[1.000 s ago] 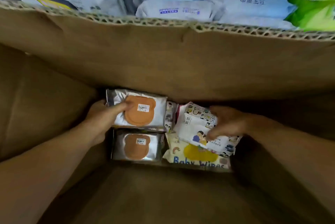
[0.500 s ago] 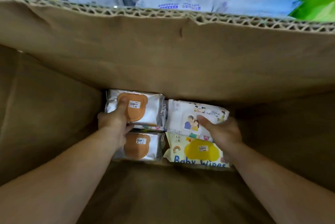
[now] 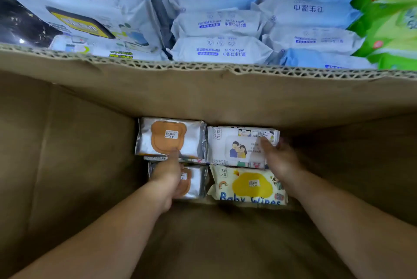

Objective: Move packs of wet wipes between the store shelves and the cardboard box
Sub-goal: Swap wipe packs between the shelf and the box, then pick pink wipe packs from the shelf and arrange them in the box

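In the cardboard box (image 3: 67,143), the silver pack (image 3: 158,138) lay 9-to-3 at 12 o'clock of the left hand (image 3: 168,177), fingers (image 3: 174,154) straight on it; the right hand (image 3: 279,161) laid flat fingers on the white pack (image 3: 228,143).

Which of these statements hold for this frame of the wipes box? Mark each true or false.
1. A far silver pack and a near silver pack, both with orange bear-shaped lids, lie in the cardboard box. True.
2. The right hand rests on the yellow pack. False: it rests on the white pack with the family picture, beyond the yellow pack.
3. The green packs lie inside the box. False: they are outside, beyond the box's far wall.
4. A finger of the left hand reaches the far silver pack's near edge. True.
5. The box is filled to its rim. False: the packs lie deep down, with bare walls above them.
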The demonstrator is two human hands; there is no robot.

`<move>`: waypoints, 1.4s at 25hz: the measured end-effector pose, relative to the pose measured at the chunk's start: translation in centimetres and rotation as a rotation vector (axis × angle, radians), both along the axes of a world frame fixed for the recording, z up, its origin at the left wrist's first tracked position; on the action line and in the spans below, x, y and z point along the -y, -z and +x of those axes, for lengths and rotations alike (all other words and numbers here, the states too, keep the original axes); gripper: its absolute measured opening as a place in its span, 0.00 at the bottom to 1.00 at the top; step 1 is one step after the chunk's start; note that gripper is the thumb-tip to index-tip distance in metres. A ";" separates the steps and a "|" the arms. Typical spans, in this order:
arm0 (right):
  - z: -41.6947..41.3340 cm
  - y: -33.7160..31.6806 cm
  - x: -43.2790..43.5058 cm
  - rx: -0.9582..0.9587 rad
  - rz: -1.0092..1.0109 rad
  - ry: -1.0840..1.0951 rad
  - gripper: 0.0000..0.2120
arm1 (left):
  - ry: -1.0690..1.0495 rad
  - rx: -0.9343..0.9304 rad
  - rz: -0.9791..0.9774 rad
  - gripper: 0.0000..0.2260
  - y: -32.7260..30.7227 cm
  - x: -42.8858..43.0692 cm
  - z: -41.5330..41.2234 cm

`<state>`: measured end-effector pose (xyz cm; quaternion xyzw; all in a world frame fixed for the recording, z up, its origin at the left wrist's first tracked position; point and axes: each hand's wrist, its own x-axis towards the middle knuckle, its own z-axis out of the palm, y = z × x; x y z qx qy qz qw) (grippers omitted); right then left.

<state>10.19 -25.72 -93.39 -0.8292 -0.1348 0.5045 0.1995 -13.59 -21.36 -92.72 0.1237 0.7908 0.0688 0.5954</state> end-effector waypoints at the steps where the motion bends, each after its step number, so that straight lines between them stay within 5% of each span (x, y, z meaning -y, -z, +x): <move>1: -0.3 -1.1 0.3 -0.005 -0.029 0.021 0.29 | 0.070 0.015 0.008 0.24 -1.1 0.3 0.4; 5: -1.7 -7.0 1.9 -0.029 -0.087 0.055 0.32 | 0.216 0.070 0.051 0.16 -6.4 0.7 1.6; 8: -2.5 -13.4 2.7 -0.081 -0.046 0.069 0.26 | 0.273 0.099 0.054 0.20 -12.8 1.1 2.6; 15: -2.0 -32.9 2.3 -0.133 0.033 0.098 0.18 | 0.323 0.171 0.079 0.10 -32.9 0.1 5.7; 20: 0.0 -50.6 2.1 -0.156 0.163 0.193 0.14 | 0.420 0.226 0.217 0.19 -47.8 -1.4 8.5; 25: 1.3 -64.5 3.9 0.008 0.340 0.183 0.17 | 0.532 0.331 0.325 0.17 -61.7 -2.9 12.1; 35: 14.6 -73.1 5.6 0.102 0.449 0.193 0.21 | 0.611 0.426 0.444 0.22 -72.5 -4.1 23.3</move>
